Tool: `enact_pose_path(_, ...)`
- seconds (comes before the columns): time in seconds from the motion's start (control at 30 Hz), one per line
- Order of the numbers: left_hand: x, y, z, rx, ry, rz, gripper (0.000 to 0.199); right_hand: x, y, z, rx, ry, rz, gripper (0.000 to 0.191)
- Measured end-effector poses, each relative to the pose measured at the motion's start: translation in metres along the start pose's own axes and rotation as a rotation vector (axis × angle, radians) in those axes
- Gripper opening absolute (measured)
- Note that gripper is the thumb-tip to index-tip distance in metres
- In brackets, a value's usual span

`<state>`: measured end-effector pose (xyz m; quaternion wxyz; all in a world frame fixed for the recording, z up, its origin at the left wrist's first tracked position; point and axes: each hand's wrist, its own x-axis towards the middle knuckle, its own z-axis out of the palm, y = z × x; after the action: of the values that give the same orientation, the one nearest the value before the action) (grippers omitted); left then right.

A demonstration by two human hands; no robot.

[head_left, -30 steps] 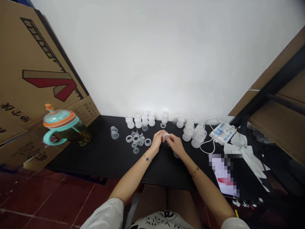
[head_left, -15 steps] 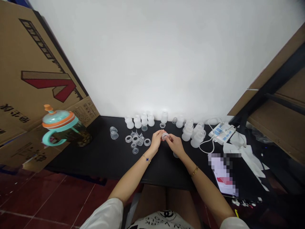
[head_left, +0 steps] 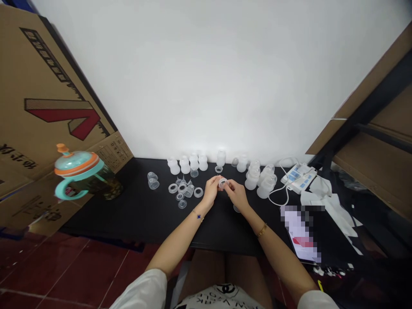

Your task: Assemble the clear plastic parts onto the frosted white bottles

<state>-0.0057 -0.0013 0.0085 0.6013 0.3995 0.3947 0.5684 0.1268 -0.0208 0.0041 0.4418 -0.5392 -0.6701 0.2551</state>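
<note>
My left hand [head_left: 210, 191] and my right hand [head_left: 237, 194] meet over the black table [head_left: 154, 216], both holding a small clear plastic ring-shaped piece [head_left: 222, 183] between their fingertips. Just below my right hand, a clear plastic part [head_left: 237, 209] is partly hidden. To the left of my left hand lie several clear silicone rings [head_left: 198, 192] and small clear parts [head_left: 189, 191]. Frosted plastic bottles [head_left: 193, 162] stand in a row behind my hands, and more [head_left: 266, 186] are grouped to the right.
Two clear cups [head_left: 153, 180] lie left of the rings. Further left stands a drinking cup with a teal and orange lid [head_left: 77, 165] before cardboard [head_left: 48, 86]. At right are a white corded device [head_left: 298, 178], white sheeting [head_left: 328, 201] and a blurred paper [head_left: 299, 231].
My hands stay together on the small clear piece, with little visible movement. The whole view has drifted slightly, and the table items sit a little lower and further left.
</note>
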Motion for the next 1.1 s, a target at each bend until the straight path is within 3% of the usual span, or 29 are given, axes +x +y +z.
enact_pose_path(0.13, -0.0001, -0.003, 0.0016, -0.082, 0.014, -0.055, 0.04, 0.0009, 0.0009, 0.0012, 0.193, -0.026, 0.067, 0.033)
enact_pose_path(0.37, -0.0005, 0.0004, 0.0026, -0.067, 0.039, -0.018, 0.043, 0.007, 0.004, 0.0027, 0.381, -0.101, 0.188, 0.037)
enact_pose_path(0.73, 0.0032, 0.0002, -0.0002, -0.146, -0.008, -0.217, 0.049, 0.004, -0.0026, -0.0004, 0.322, 0.002, 0.154, 0.034)
enact_pose_path(1.1, 0.0057, -0.0055, -0.0039, -0.148, -0.013, -0.233, 0.045, 0.0058, -0.0009, -0.0015, 0.263, -0.024, 0.16, 0.032)
